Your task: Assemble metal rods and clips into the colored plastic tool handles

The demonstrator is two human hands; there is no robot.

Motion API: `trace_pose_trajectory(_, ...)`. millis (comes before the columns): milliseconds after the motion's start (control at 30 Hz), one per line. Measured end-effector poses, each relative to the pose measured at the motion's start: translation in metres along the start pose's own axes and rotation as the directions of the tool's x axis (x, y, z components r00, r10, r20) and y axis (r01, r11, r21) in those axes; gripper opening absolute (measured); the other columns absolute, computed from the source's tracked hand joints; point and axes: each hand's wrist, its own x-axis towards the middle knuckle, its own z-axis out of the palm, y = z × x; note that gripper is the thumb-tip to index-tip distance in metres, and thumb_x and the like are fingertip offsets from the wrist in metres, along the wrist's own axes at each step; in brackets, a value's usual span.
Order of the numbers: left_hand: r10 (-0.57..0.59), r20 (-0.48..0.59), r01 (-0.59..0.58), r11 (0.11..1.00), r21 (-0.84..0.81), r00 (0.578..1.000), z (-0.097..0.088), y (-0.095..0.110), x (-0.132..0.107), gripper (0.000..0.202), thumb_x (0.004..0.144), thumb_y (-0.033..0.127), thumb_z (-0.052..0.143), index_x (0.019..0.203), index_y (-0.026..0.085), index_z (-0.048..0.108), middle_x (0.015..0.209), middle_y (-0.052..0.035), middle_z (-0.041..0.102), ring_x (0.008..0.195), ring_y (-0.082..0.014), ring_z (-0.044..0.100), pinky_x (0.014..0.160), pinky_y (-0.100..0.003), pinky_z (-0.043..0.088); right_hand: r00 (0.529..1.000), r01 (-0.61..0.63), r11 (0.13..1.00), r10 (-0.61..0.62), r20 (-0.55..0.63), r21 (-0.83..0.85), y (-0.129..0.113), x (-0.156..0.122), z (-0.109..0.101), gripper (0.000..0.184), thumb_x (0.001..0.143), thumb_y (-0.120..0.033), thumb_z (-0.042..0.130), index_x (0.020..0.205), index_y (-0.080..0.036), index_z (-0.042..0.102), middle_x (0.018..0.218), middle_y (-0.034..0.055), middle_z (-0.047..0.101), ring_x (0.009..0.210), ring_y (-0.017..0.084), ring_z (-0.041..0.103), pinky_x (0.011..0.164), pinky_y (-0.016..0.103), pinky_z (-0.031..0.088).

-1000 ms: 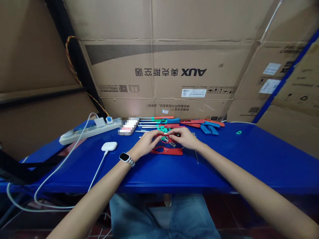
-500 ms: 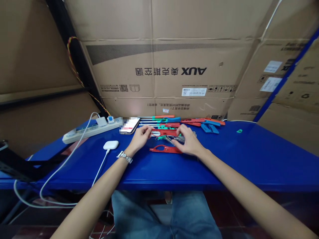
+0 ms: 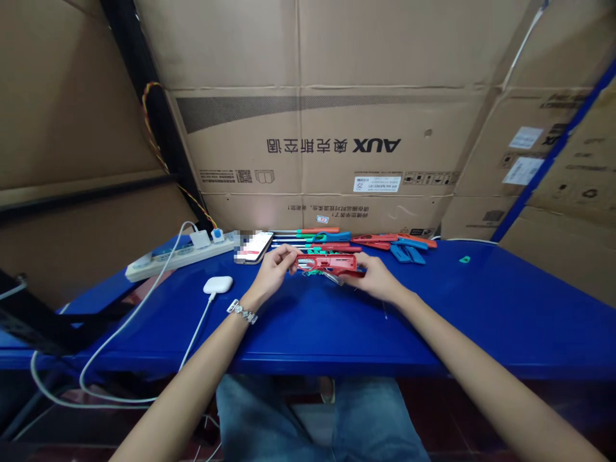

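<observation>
Between my hands is a red plastic lighter handle shell [image 3: 332, 262], held level just above the table with its hollow inside facing me. My left hand [image 3: 275, 268] pinches its left end between thumb and fingers. My right hand [image 3: 378, 277] is closed at its right end, and a second red shell [image 3: 353, 273] shows under that hand's fingers, partly hidden. Behind and below lie small green parts [image 3: 315, 272] and some metal pieces, mostly covered by the shell. Several long lighters with metal tubes and an orange handle [image 3: 320, 230] or red handle [image 3: 337, 246] lie just behind.
Blue shells [image 3: 408, 253] and red shells [image 3: 378, 240] are piled behind my right hand. One small green part [image 3: 464, 259] lies far right. To the left are a phone [image 3: 257, 247], a white earphone case [image 3: 218, 284] on a cable, and a power strip [image 3: 178, 258]. Cardboard [image 3: 308, 51] walls the back.
The second red shell has left the tabletop in front and is now at my right hand. The first shell stays between both hands. The view has shifted slightly.
</observation>
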Motion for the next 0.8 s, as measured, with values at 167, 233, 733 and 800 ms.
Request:
trace_pose_trajectory(167, -0.106, 0.164, 0.093, 0.992, 0.088, 0.981, 0.003, -0.008, -0.004, 0.042, 0.081, 0.057, 0.067, 0.083, 0.016, 0.059, 0.057, 0.0024, 0.057, 0.050, -0.0103, 0.050, 0.053, -0.023, 0.040, 0.973, -0.154, 0.985, 0.137, -0.186, -0.077, 0.028, 0.020, -0.021, 0.023, 0.080, -0.041, 0.070, 0.081, -0.018, 0.071, 0.084, 0.0056, 0.073, 0.077, 0.020, 0.064, 0.076, 0.034, 0.049)
trace_pose_trajectory(233, -0.183, 0.262, 0.141, 0.975, 0.169, 0.948, 0.005, -0.013, -0.007, 0.037, 0.083, 0.053, 0.065, 0.082, 0.016, 0.058, 0.057, 0.0011, 0.059, 0.051, -0.0110, 0.052, 0.054, -0.023, 0.042, 0.976, -0.180, 0.972, 0.156, -0.153, -0.152, 0.032, 0.029, -0.022, 0.021, 0.080, -0.039, 0.070, 0.079, -0.019, 0.071, 0.084, 0.0057, 0.073, 0.079, 0.020, 0.064, 0.075, 0.034, 0.048)
trace_pose_trajectory(733, -0.027, 0.317, -0.220, 0.662, 0.716, 0.948, 0.002, -0.011, -0.013, 0.013, 0.085, 0.018, 0.051, 0.085, 0.019, 0.064, 0.092, -0.0057, 0.061, 0.084, -0.0202, 0.059, 0.078, -0.034, 0.049, 0.988, -0.154, 0.837, 0.137, -0.072, -0.525, 0.039, 0.059, 0.004, 0.019, 0.088, -0.035, 0.063, 0.097, -0.021, 0.072, 0.104, 0.0107, 0.068, 0.102, 0.028, 0.056, 0.087, 0.042, 0.040)
trace_pose_trajectory(800, 0.024, 0.282, -0.241, 0.592, 0.769, 0.959, -0.001, -0.013, -0.001, 0.017, 0.090, 0.019, 0.046, 0.092, 0.019, 0.064, 0.098, -0.0086, 0.060, 0.093, -0.0237, 0.058, 0.086, -0.038, 0.049, 0.992, -0.117, 0.855, 0.080, -0.095, -0.504, 0.035, 0.052, 0.007, 0.023, 0.091, -0.035, 0.057, 0.104, -0.021, 0.070, 0.109, 0.0117, 0.065, 0.104, 0.029, 0.055, 0.089, 0.044, 0.040)
